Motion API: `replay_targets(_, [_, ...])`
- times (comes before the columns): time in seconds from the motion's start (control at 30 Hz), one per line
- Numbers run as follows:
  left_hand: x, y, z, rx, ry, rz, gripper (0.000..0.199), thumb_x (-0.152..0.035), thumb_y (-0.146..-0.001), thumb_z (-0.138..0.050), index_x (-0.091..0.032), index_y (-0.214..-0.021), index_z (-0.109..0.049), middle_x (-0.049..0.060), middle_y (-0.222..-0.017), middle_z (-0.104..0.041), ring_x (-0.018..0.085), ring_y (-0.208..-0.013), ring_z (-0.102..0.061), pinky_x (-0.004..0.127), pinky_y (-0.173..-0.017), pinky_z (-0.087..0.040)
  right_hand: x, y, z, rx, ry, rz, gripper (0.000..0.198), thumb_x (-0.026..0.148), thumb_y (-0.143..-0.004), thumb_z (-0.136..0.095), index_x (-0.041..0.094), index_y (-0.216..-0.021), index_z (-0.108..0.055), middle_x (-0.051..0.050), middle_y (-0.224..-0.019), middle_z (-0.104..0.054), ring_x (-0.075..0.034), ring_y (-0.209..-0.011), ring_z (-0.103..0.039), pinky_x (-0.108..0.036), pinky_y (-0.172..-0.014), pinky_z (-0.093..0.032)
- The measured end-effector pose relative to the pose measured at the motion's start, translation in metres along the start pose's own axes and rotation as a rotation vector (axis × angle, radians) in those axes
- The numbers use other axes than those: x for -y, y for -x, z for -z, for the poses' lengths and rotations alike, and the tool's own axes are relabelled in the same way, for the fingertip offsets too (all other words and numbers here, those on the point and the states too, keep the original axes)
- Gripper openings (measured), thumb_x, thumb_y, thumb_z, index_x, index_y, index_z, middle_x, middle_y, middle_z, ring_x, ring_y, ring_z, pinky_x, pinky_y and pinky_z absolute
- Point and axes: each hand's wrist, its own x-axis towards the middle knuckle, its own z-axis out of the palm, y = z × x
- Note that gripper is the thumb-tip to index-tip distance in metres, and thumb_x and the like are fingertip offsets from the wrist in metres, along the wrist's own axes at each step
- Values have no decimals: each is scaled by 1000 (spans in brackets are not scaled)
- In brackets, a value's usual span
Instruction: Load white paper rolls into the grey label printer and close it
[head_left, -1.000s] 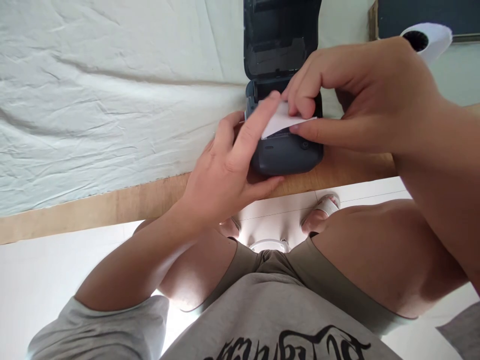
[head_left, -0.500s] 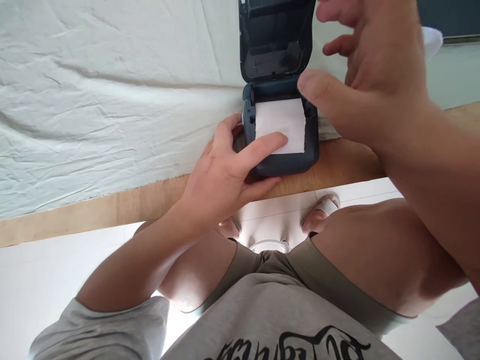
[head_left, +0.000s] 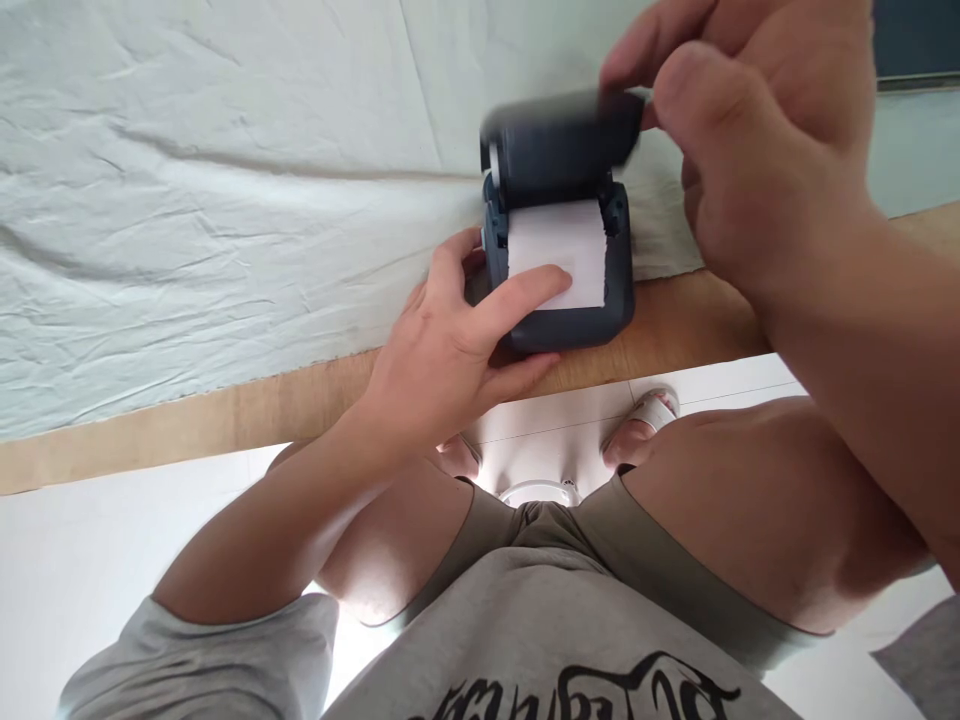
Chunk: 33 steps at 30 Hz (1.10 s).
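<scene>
A small dark-blue thermal printer (head_left: 619, 280) sits at the table's front edge with its lid (head_left: 562, 150) half raised and blurred. White paper (head_left: 559, 235) comes out from under the lid and lies over the printer's front. My left hand (head_left: 454, 335) grips the printer's left side, one finger pressing on the paper and another lower, at the front edge. Up at the lid's right corner, the fingers of my right hand (head_left: 757, 130) are closed on its edge. The paper's source inside the printer is hidden by the lid.
A pale, wrinkled cloth (head_left: 225, 200) covers the table, leaving a bare wooden edge (head_left: 315, 400) along the front. A dark flat object (head_left: 919, 40) lies at the upper right. My legs and feet are below the table edge.
The lid, upright and wide open before, has swung down toward the printer body. My right hand has gone from loosely spread fingers to holding the lid's corner. My left hand stays put.
</scene>
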Motion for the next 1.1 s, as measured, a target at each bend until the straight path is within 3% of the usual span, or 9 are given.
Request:
replay_targets(0.07, [0, 0, 0, 1, 10, 0, 59, -35, -97, -82, -38, -152, -62, 13, -159, -48, 37, -145, -61, 56, -119, -59, -2, 0, -1, -16, -2, -2, 52, 41, -99, -46, 12, -140, -58, 0, -121, -62, 1, -115, -58, -15, -95, -49])
replay_targets(0.17, [0, -1, 1, -11, 22, -7, 57, -35, -98, -80, -37, -152, -63, 14, -160, -48, 37, -145, -61, 58, -119, -59, -6, 1, 1, 125, 40, -39, 46, 44, -96, -60, 17, -133, -66, 0, -128, -64, -2, -112, -60, -22, -103, -56])
replay_targets(0.27, [0, -1, 2, -8, 35, -7, 64, -40, -96, -82, -37, -156, -59, 14, -161, -49, 39, -146, -62, 58, -118, -60, -7, 1, 3, 230, 68, -68, 46, 47, -98, -60, 22, -136, -66, -1, -132, -63, -4, -108, -61, -31, -108, -61])
replay_targets(0.4, [-1, -3, 1, -22, 26, 45, 91, -44, -91, -84, -32, -170, -40, 16, -158, -54, 42, -144, -64, 58, -116, -63, -6, -4, 5, 304, 60, -87, 47, 46, -98, -59, 26, -141, -62, 0, -136, -61, -8, -123, -62, -37, -125, -58])
replay_targets(0.53, [-2, -3, -1, -45, -28, 72, 100, -40, -82, -91, -29, -168, -42, 18, -158, -54, 41, -137, -69, 58, -113, -64, -9, -6, 4, 372, 28, -66, 54, 47, -95, -58, 30, -146, -58, 3, -140, -60, -9, -130, -60, -38, -130, -55])
replay_targets(0.63, [-2, -4, -2, -55, -27, 80, 99, -39, -81, -90, -30, -167, -42, 15, -158, -56, 39, -140, -67, 54, -114, -64, -8, 0, 1, 349, 24, -57, 55, 45, -101, -50, 25, -152, -54, -1, -146, -57, -10, -134, -57, -40, -139, -49])
replay_targets(0.77, [0, -6, -3, -25, -4, 124, 116, -48, -82, -86, -20, -174, -23, 20, -167, -50, 44, -156, -54, 55, -122, -58, -3, 12, -1, 235, 61, -178, 47, 39, -106, -47, 30, -151, -53, 0, -156, -52, -9, -141, -53, -32, -139, -46])
replay_targets(0.93, [-1, -9, 2, 28, -55, 218, 110, -54, -79, -89, -18, -170, -38, 19, -169, -52, 46, -159, -51, 56, -130, -51, -1, 18, 3, 214, 122, -347, 49, 39, -110, -40, 35, -158, -46, -1, -151, -58, -12, -130, -60, -43, -126, -50])
replay_targets(1.1, [-4, -11, 8, -18, -34, 202, 99, -57, -78, -96, -22, -161, -55, 11, -164, -63, 40, -148, -63, 50, -121, -59, 2, 19, 3, 267, 186, -370, 56, 43, -109, -43, 31, -164, -38, -3, -138, -65, -14, -119, -62, -48, -125, -48])
